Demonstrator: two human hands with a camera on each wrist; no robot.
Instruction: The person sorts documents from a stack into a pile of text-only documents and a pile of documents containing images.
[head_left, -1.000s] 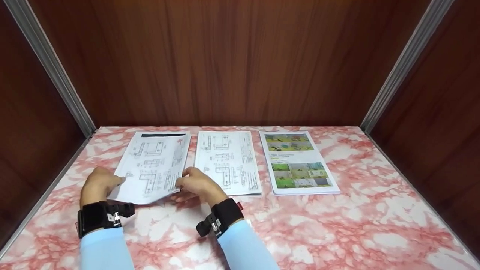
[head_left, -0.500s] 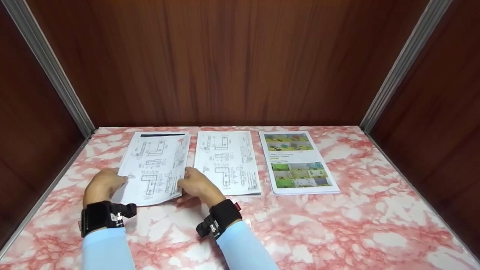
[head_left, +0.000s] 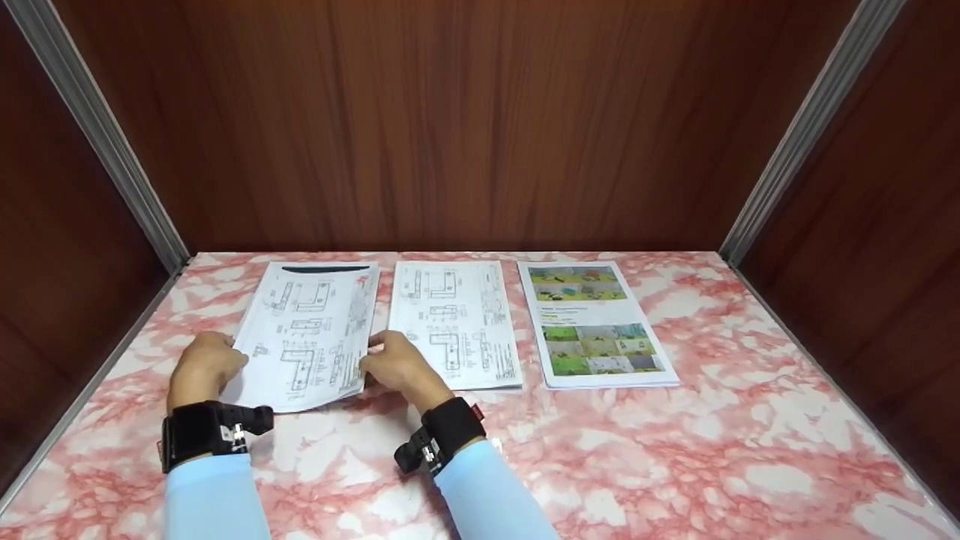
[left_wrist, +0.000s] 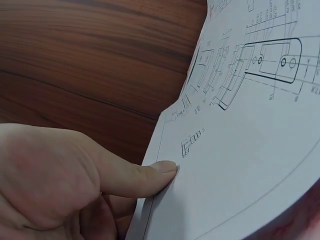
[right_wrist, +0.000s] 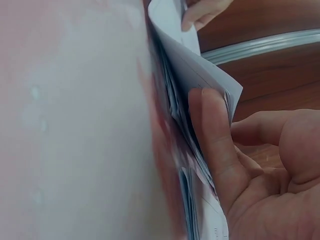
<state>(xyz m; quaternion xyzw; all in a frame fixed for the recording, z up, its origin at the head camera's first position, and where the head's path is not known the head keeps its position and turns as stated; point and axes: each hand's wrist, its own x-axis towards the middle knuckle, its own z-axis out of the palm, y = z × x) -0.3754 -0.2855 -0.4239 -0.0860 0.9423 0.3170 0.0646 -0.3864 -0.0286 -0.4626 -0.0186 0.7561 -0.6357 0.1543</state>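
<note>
A stack of papers printed with technical drawings (head_left: 307,322) lies at the left of the table. My left hand (head_left: 204,369) pinches its left edge, the thumb flat on the top sheet (left_wrist: 250,135) and the fingers tucked beneath. At the near right corner my right hand (head_left: 401,366) grips the lifted sheets. The right wrist view shows the fingers (right_wrist: 215,130) under the raised sheets (right_wrist: 200,70), which curve up off more papers (right_wrist: 172,100) below. A dark strip (head_left: 326,269) shows along the stack's far edge, and the near edge bows upward.
A second stack of similar drawings (head_left: 457,322) lies just right of the first. Further right is a stack with colour photos (head_left: 592,322). The marbled red-and-white table (head_left: 675,457) is bounded by wooden panels (head_left: 450,127) behind and at both sides.
Over the last second my left hand has shifted slightly right, then a little back left. The dark strip at the sheets' far edge now looks curved. Both hands keep their hold.
</note>
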